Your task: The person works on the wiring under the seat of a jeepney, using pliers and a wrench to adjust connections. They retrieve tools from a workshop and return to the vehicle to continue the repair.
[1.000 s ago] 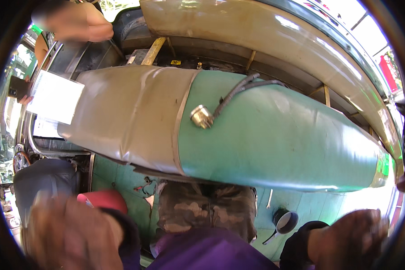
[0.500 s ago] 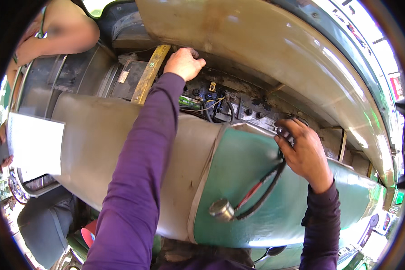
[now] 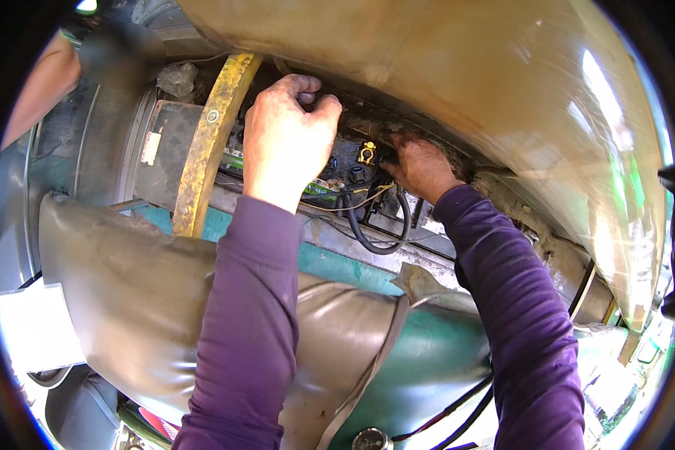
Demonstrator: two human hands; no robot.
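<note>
My left hand (image 3: 291,139), fingers curled, hovers over the battery compartment just right of a yellow bar (image 3: 214,127); what it holds, if anything, is hidden. My right hand (image 3: 420,165) reaches down among batteries (image 3: 319,185) beside a yellow terminal clamp (image 3: 366,153), fingertips closed on something I cannot make out. Thick black cables (image 3: 401,225) loop below that hand. A cushion with tan (image 3: 120,262) and green (image 3: 420,352) covering lies beneath my forearms, and a round gauge (image 3: 371,441) with hoses shows at the lower edge.
A large curved tan panel (image 3: 472,67) rises over the compartment's back. At the left, another person's arm (image 3: 41,90) rests near dark metal panels, and a white sheet (image 3: 34,326) lies at the cushion's end. A metal plate (image 3: 169,150) sits left of the bar.
My hands came up from the lower edge into the compartment. My right hand released the gauge's black hose and moved left and deeper among the batteries. The view has shifted onto the compartment.
</note>
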